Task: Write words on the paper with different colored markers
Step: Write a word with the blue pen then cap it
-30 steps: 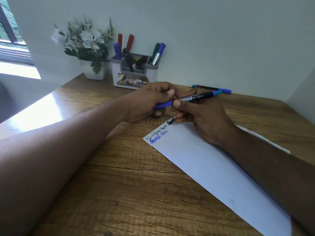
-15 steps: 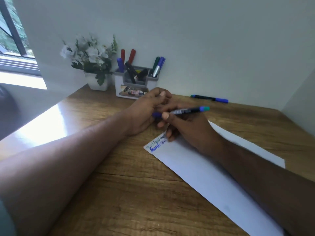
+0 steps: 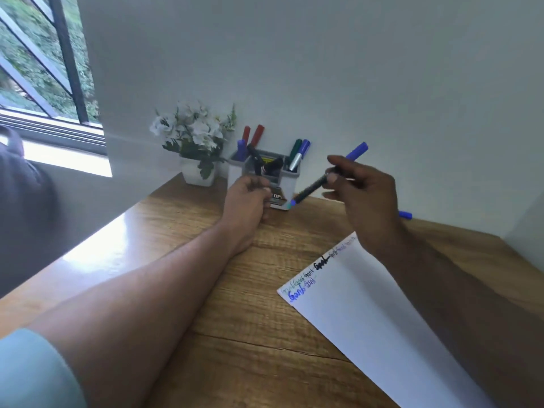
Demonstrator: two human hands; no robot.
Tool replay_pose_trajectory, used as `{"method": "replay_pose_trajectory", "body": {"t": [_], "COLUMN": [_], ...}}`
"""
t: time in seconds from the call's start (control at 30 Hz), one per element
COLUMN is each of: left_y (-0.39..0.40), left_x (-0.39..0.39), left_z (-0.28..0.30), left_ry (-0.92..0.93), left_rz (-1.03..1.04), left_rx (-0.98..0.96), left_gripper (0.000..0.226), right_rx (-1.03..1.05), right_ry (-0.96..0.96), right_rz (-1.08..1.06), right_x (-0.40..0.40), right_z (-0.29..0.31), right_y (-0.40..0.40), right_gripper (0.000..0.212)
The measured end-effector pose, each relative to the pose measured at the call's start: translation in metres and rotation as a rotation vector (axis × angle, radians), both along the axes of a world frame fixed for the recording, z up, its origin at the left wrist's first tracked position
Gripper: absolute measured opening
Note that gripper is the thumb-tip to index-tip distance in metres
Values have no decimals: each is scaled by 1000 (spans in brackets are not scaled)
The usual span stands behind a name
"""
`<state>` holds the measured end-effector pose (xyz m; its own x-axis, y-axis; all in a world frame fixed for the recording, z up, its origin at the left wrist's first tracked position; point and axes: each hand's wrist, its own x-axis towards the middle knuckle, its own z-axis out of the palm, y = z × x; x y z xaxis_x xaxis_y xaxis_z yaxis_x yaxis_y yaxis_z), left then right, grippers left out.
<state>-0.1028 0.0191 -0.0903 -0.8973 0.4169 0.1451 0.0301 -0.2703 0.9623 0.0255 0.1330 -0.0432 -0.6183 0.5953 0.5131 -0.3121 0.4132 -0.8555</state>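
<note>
Right hand [image 3: 365, 198] grip has lifted the marker [image 3: 312, 188] off the paper [image 3: 382, 319].

Right hand [image 3: 365, 198] raised, fingers pinching, left hand [image 3: 247, 201] curled, grip unclear

The marker [image 3: 323, 184] in the right hand [image 3: 365, 198] is black-barrelled, blue at its raised end and teal at the lower one. The paper [image 3: 382, 319] is white, its top edge lined with small words in green, black, blue and purple ink. Under it, the tabletop [image 3: 235, 348] is brown wood grain. Beyond the paper, the grey-and-white holder [image 3: 276, 184] shows red, blue, green and black markers, beside white flowers [image 3: 194, 131] with dark green leaves.
</note>
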Motion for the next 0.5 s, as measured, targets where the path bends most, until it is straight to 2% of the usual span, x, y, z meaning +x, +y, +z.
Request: {"method": "replay_pose_trajectory", "body": {"t": [0.07,0.23,0.4,0.5], "left_y": [1,2,0,1], "left_x": [1,9,9,10], "left_z": [-2,-7,-4,-4], "left_ry": [29,78,127,190], "left_rz": [-10,-47,-79,-84], "left_rx": [-36,-73,-114,-160], "left_gripper": [21,23,20,17], "right_rx": [-3,108,138,198], "right_ry": [55,143,72,-19], "right_rz": [-60,-227,-287,-224], "right_x": [-19,-49,-73,-76], "right_z": [6,17,15,4], "right_y": [4,16,29,28], "right_gripper": [40,87,72,76]}}
